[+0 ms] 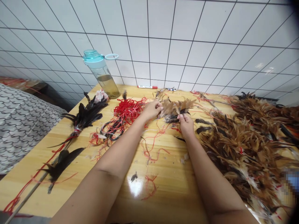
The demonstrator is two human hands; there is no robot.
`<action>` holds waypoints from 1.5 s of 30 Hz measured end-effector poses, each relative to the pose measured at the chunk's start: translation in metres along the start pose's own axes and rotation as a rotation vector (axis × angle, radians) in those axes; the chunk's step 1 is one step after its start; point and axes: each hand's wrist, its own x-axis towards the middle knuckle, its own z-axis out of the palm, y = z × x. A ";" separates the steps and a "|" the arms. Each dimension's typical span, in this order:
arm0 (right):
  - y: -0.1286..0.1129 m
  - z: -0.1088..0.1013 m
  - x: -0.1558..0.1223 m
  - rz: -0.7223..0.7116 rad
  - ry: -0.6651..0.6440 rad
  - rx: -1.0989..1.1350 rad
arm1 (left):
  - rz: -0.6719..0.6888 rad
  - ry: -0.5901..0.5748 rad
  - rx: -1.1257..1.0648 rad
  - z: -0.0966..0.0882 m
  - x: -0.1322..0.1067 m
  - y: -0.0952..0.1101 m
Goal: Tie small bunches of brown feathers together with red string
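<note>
My right hand [186,125] is closed, thumb and fingers pinching a few brown and dark feathers [186,105] that fan out above the fingertips. Curled beside it, my left hand [153,109] has its fingertips pressed together at the edge of a loose clump of brown feathers [170,106]. What the left fingertips hold is too small to make out. A tangled heap of red string [128,107] lies just left of my left hand. Below the hands, loose red threads [153,157] are scattered on the wooden table [168,183].
Brown feather bunches [243,140] pile up at the right. On the left, black feathers [87,115] are tied to a stick [35,188], with a loose black feather [64,163] across it. A water bottle [102,74] and a red-capped marker [147,87] sit near the tiled wall [158,51].
</note>
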 end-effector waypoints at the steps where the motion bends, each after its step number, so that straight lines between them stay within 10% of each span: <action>1: 0.000 0.000 0.000 0.004 0.001 0.002 | 0.019 0.039 0.068 -0.001 0.000 0.001; 5: 0.000 0.000 0.000 -0.002 0.001 0.005 | 0.103 0.131 0.294 -0.008 -0.002 0.006; 11: -0.001 0.000 0.000 0.003 -0.002 -0.015 | 0.064 -0.089 0.384 -0.008 -0.007 0.011; 23: -0.001 0.002 0.000 0.016 0.021 -0.001 | 0.078 -0.159 0.542 0.002 -0.012 0.024; 31: -0.002 0.002 0.000 0.006 0.007 0.006 | 0.005 -0.013 -0.025 -0.001 -0.007 0.019; 36: -0.002 0.001 0.000 -0.009 -0.006 0.013 | -0.122 -0.186 -0.652 0.011 -0.009 0.020; 45: 0.006 0.004 0.004 -0.070 -0.045 -0.056 | -0.082 -0.306 -0.578 0.039 -0.019 0.028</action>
